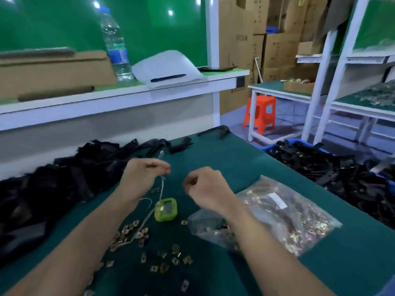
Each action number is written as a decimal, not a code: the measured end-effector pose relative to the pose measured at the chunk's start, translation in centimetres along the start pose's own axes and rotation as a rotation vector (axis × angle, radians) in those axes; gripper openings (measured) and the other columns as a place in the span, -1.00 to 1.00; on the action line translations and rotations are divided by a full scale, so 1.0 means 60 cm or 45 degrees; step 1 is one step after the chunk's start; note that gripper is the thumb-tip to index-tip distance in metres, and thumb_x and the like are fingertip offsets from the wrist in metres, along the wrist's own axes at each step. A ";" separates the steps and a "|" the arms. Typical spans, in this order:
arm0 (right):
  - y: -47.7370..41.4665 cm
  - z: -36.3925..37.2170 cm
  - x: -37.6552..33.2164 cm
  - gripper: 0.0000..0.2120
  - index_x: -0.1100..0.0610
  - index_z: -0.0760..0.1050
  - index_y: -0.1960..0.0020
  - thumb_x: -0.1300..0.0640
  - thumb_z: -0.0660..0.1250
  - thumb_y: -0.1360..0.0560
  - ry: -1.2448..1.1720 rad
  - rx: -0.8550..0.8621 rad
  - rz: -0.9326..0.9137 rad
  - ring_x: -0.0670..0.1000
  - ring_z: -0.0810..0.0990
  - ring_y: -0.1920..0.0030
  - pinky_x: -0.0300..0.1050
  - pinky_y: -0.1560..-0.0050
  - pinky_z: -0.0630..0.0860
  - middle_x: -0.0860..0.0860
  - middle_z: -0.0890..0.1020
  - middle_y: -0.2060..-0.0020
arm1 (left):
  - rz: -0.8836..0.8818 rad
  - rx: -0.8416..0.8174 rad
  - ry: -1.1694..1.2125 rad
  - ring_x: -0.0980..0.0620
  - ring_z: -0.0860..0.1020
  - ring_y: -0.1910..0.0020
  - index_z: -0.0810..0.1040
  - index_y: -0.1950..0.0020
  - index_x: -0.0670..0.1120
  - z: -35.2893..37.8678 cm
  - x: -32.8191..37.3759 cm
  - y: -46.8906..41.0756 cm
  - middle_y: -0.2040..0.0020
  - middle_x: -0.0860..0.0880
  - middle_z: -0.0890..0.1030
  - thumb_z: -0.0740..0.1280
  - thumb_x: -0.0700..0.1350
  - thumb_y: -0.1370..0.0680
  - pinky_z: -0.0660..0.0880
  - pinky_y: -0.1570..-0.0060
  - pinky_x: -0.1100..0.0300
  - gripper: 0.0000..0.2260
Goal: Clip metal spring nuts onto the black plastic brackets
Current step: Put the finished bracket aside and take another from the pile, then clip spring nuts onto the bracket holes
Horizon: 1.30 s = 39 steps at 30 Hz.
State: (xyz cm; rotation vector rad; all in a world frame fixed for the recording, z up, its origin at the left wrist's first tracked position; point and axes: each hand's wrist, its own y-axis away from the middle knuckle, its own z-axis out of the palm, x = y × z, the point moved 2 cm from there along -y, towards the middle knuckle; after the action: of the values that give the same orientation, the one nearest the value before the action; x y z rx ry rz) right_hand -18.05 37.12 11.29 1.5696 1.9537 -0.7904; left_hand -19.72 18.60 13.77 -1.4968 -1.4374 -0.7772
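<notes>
Several brass-coloured spring nuts lie loose on the green table mat between my forearms. A heap of black plastic brackets covers the table's left side. My left hand is raised above the mat, fingers pinched on a thin pale cord that hangs down to a small green timer. My right hand hovers beside it in a loose fist; nothing shows in it. A clear bag of spring nuts lies to the right.
A smaller crumpled bag lies under my right forearm. A blue bin of black brackets stands at the table's right. A raised shelf behind holds a water bottle, cardboard and white foam. An orange stool stands on the floor.
</notes>
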 end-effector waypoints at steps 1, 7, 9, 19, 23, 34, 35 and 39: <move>-0.009 0.024 -0.017 -0.79 -0.04 0.71 0.12 0.14 0.29 -0.46 0.002 -0.059 -0.029 -0.02 0.65 0.11 -0.13 0.07 0.60 -0.12 0.72 0.20 | -0.026 0.067 -0.017 0.25 0.67 0.19 0.75 0.23 -0.02 -0.036 -0.023 0.011 0.25 0.07 0.74 0.44 -0.34 -0.51 0.53 0.08 0.40 -0.75; -0.074 0.175 -0.091 -0.61 0.04 0.53 -0.38 0.09 0.34 -0.56 0.081 -0.346 -0.080 0.02 0.62 -0.05 -0.10 -0.08 0.57 0.03 0.62 -0.25 | -0.296 0.307 -0.118 0.18 0.63 -0.01 0.76 0.19 0.14 -0.233 -0.170 0.103 0.10 0.18 0.74 0.43 -0.17 -0.59 0.50 -0.12 0.16 -0.75; -0.095 0.220 -0.117 -0.47 0.02 0.35 -0.53 0.04 0.32 -0.58 0.102 -0.405 -0.103 -0.07 0.57 0.16 -0.16 0.14 0.51 0.04 0.59 -0.27 | -0.351 0.380 -0.138 0.13 0.63 -0.06 0.76 0.19 0.11 -0.287 -0.211 0.139 0.06 0.14 0.74 0.37 -0.23 -0.61 0.52 -0.15 0.13 -0.69; -0.177 0.409 -0.262 -0.36 -0.06 0.06 -0.62 0.07 0.28 -0.64 -0.038 -0.505 -0.092 -0.05 0.49 0.47 -0.14 0.51 0.34 0.07 0.62 0.16 | -0.531 0.692 -0.283 0.17 0.53 0.48 0.58 0.52 0.00 -0.309 -0.265 0.251 0.49 0.04 0.60 0.10 -0.47 -0.26 0.36 0.54 0.35 -0.56; -0.195 0.460 -0.291 -0.36 0.02 0.08 -0.57 0.07 0.33 -0.61 0.138 -0.223 -0.081 0.05 0.56 0.26 -0.06 0.37 0.46 0.01 0.57 0.23 | -0.651 0.595 -0.495 0.09 0.53 0.40 0.56 0.45 0.13 -0.285 -0.264 0.250 0.47 0.03 0.56 0.19 -0.36 -0.30 0.36 0.46 0.22 -0.61; -0.215 0.443 -0.297 -0.30 -0.03 0.12 -0.43 0.37 0.34 -0.45 0.198 0.150 -0.054 0.06 0.55 0.20 -0.01 0.25 0.46 -0.01 0.54 0.17 | -0.526 0.278 -0.812 0.05 0.53 0.25 0.49 0.35 0.12 -0.273 -0.252 0.253 0.41 0.08 0.49 0.26 -0.21 -0.37 0.40 0.22 0.15 -0.77; -0.207 0.424 -0.290 -0.36 -0.04 0.19 -0.36 0.38 0.35 -0.42 0.152 0.243 -0.052 0.08 0.55 0.14 0.01 0.21 0.45 -0.02 0.53 0.16 | -0.498 0.311 -0.856 0.05 0.55 0.23 0.46 0.35 0.08 -0.273 -0.253 0.254 0.41 0.09 0.48 0.26 -0.20 -0.40 0.43 0.19 0.16 -0.80; -0.144 0.335 -0.245 -0.59 -0.09 0.38 -0.01 0.35 0.28 -0.34 -0.326 0.368 -0.005 0.05 0.52 0.26 -0.06 0.33 0.38 -0.05 0.56 0.28 | -0.301 0.459 -0.886 0.17 0.53 0.23 0.57 0.14 0.19 -0.267 -0.252 0.254 0.24 0.19 0.59 0.29 -0.17 -0.48 0.53 0.14 0.21 -0.77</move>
State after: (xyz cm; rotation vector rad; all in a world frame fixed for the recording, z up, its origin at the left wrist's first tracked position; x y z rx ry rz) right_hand -22.96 11.39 8.58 1.5320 1.7164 -1.2553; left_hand -4.46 -1.14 4.03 -1.3805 -2.1629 -0.0883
